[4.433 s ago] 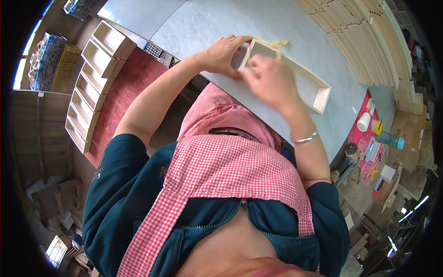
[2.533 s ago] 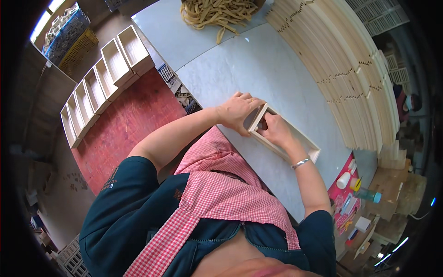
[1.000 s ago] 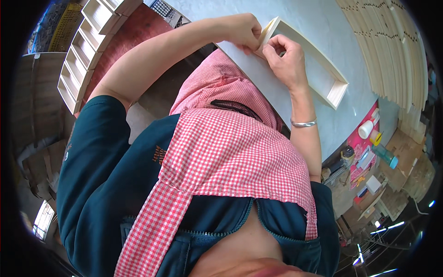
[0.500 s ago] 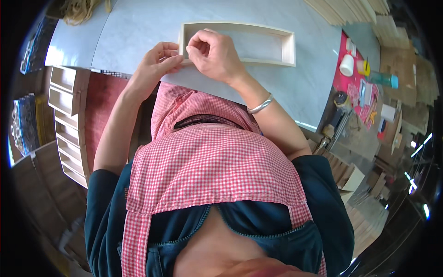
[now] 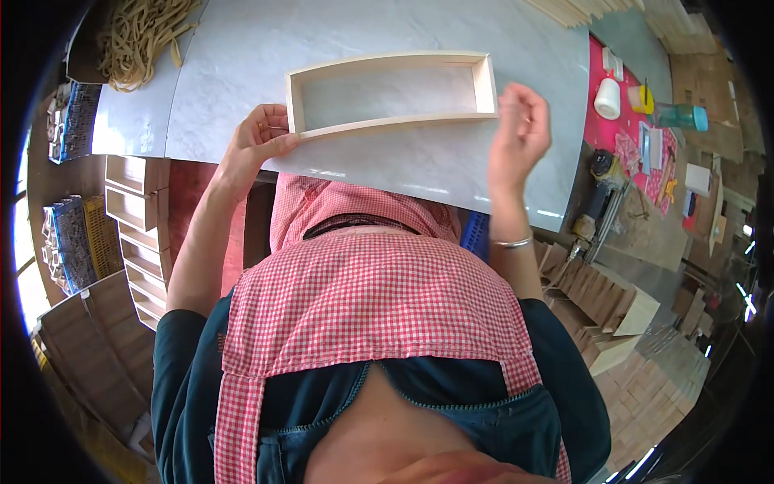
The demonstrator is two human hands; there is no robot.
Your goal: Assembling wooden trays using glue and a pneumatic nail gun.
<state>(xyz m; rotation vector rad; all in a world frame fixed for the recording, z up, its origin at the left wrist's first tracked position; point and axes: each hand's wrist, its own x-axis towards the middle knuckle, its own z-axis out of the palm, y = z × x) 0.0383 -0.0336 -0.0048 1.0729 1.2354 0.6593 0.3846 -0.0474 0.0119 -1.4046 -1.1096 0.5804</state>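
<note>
Red-and-white gingham apron [image 5: 371,298]: nearest. Left hand [image 5: 251,149]: fingers bent, narrow gap to thumb, touching near left corner of the frame; firmness of grip cannot be told. Right hand [image 5: 518,145]: blurred, fingers loosely half-curled, just beside the frame's right end; contents unclear. Rectangular wooden frame [image 5: 395,123]: flat on grey marbled surface [image 5: 234,73]. Tan strips [image 5: 145,36]: heaped, far left.

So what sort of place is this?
Probably a woodworking shop: a plain wooden frame lies on the table, box-shaped wooden pieces line the left, and pale wood strips sit at the far edge.
</note>
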